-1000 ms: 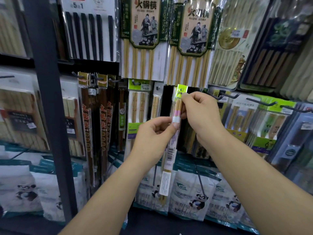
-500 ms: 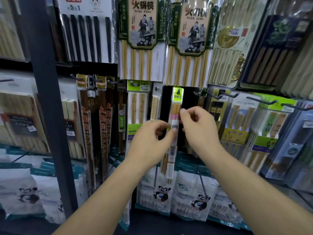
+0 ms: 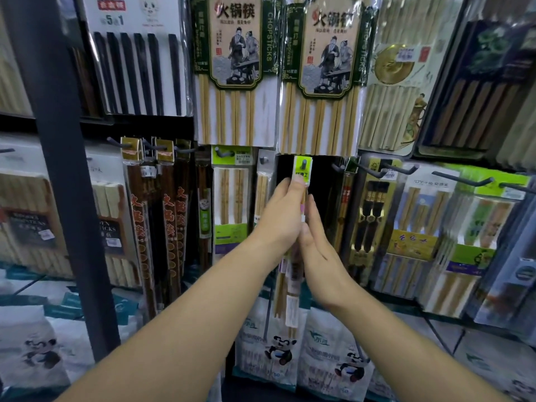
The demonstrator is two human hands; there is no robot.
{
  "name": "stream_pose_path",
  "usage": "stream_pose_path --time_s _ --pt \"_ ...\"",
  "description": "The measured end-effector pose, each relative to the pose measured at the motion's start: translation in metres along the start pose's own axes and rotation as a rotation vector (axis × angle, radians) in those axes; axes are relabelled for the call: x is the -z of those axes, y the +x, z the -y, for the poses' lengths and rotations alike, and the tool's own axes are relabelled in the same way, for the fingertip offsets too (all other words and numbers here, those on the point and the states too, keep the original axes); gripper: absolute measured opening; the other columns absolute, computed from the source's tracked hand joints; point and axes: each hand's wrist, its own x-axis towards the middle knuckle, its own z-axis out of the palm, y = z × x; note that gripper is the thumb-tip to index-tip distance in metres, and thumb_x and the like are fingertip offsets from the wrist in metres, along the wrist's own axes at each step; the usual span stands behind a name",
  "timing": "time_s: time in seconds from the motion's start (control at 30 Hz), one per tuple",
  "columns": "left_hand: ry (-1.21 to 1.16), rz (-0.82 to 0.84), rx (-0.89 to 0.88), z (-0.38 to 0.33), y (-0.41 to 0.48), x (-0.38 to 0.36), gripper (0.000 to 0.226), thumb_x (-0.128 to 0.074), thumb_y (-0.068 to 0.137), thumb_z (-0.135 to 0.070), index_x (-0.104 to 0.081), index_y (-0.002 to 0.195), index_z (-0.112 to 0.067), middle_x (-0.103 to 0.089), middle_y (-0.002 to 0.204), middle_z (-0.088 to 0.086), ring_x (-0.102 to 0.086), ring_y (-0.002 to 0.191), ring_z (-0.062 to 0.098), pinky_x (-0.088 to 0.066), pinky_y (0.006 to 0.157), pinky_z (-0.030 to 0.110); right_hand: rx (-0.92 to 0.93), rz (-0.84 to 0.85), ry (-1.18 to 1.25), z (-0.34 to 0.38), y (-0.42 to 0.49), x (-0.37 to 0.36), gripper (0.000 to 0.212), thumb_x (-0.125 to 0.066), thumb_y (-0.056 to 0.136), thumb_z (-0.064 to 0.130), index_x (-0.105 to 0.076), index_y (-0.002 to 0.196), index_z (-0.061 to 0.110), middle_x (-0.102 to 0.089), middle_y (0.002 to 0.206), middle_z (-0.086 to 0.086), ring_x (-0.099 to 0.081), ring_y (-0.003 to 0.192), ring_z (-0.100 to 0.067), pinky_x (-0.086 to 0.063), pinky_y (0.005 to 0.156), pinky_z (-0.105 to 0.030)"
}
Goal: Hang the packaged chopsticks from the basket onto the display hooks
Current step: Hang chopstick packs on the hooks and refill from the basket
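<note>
The pack (image 3: 303, 174) hangs on the hook (image 3: 304, 163), with dark open gaps either side. Below the hook, the left grip (image 3: 282, 219) and right grip (image 3: 316, 242), fingers straight, press the pack's sides.

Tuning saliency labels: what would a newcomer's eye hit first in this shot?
Dead centre, the left hand and right hand press straight fingers against a slim chopstick pack whose neon-green header hangs on a hook. Directly above hang two big packs printed with robed figures, and below sit white panda bags.
</note>
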Motion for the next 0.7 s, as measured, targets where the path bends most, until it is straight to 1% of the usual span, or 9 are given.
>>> stream_pose_path --time_s 0.07,0.13,0.23,0.3,0.37,0.47,0.53,0.6,0.7 --pt "-0.023 -0.029 0.013 0.002 0.010 -0.004 0.052 -0.034 0.111 -0.045 -0.042 0.155 -0.020 -0.051 0.153 0.002 -0.047 0.140 0.018 -0.036 0.116 0.034 0.003 -0.015 0.021 -0.003 0.012 0.002 0.088 -0.020 0.082 0.091 0.012 0.153 0.052 0.009 0.155 0.045 -0.001 0.145 0.020 -0.011 0.121 -0.018" --pt "-0.024 -0.043 0.027 0.003 0.022 -0.006 0.047 -0.035 0.111 -0.044 -0.050 0.147 -0.019 -0.057 0.143 0.002 -0.053 0.131 0.017 -0.043 0.100 0.028 -0.016 -0.027 0.029 -0.009 0.025 0.006 0.085 -0.020 0.084 0.086 0.010 0.155 0.049 0.005 0.160 0.035 -0.003 0.149 0.013 -0.011 0.126 -0.028" --pt "-0.016 -0.049 0.070 0.004 0.039 -0.008 0.047 -0.037 0.110 -0.047 -0.053 0.144 -0.020 -0.061 0.131 0.000 -0.058 0.119 0.016 -0.041 0.075 0.019 -0.028 -0.027 0.014 -0.022 0.042 0.012 0.076 -0.023 0.095 0.071 0.006 0.158 0.042 0.000 0.163 0.028 -0.005 0.151 0.006 -0.011 0.128 -0.035" --pt "-0.017 -0.058 0.093 0.007 0.049 -0.009 0.050 -0.039 0.109 -0.049 -0.052 0.146 -0.019 -0.063 0.132 0.002 -0.059 0.120 0.019 -0.044 0.079 0.023 -0.018 -0.019 -0.035 -0.033 0.051 0.015 0.074 -0.024 0.099 0.065 0.005 0.160 0.037 0.000 0.168 0.020 -0.004 0.153 0.003 -0.011 0.129 -0.036" --pt "-0.011 -0.062 0.100 0.010 0.055 -0.010 0.054 -0.038 0.108 -0.052 -0.050 0.149 -0.020 -0.062 0.139 0.005 -0.058 0.127 0.022 -0.044 0.095 0.031 -0.005 -0.007 -0.086 -0.041 0.057 0.016 0.073 -0.025 0.100 0.062 0.005 0.161 0.036 0.000 0.169 0.018 -0.005 0.153 0.003 -0.011 0.128 -0.034" --pt "0.011 -0.057 0.065 0.016 0.051 -0.010 0.051 -0.038 0.109 -0.047 -0.045 0.153 -0.024 -0.057 0.146 0.004 -0.052 0.135 0.023 -0.040 0.109 0.036 0.022 0.004 -0.090 -0.047 0.057 0.015 0.070 -0.030 0.103 0.062 0.005 0.160 0.041 -0.004 0.164 0.027 -0.007 0.147 0.017 -0.012 0.124 -0.023" --pt "0.046 -0.035 0.034 0.020 0.041 -0.011 0.049 -0.039 0.110 -0.039 -0.038 0.157 -0.026 -0.052 0.152 0.002 -0.047 0.140 0.021 -0.036 0.116 0.038 0.010 0.009 -0.030 -0.048 0.050 0.014 0.074 -0.034 0.098 0.066 0.002 0.160 0.045 -0.006 0.165 0.028 -0.009 0.147 0.016 -0.014 0.124 -0.025" --pt "0.096 -0.001 0.013 0.021 0.026 -0.010 0.057 -0.041 0.110 -0.035 -0.023 0.163 -0.026 -0.042 0.160 0.000 -0.038 0.146 0.015 -0.029 0.118 0.032 -0.009 0.020 0.002 -0.049 0.038 0.013 0.077 -0.038 0.095 0.071 -0.002 0.160 0.048 -0.012 0.166 0.028 -0.014 0.149 0.012 -0.018 0.126 -0.032" --pt "0.140 0.020 0.012 0.024 -0.012 -0.006 0.077 -0.051 0.107 -0.037 0.000 0.164 -0.032 -0.024 0.168 -0.007 -0.030 0.146 0.009 -0.029 0.109 0.028 -0.073 0.032 0.089 -0.046 0.008 0.015 0.074 -0.045 0.095 0.068 -0.003 0.155 0.057 -0.013 0.154 0.047 -0.019 0.146 0.014 -0.024 0.126 -0.040"
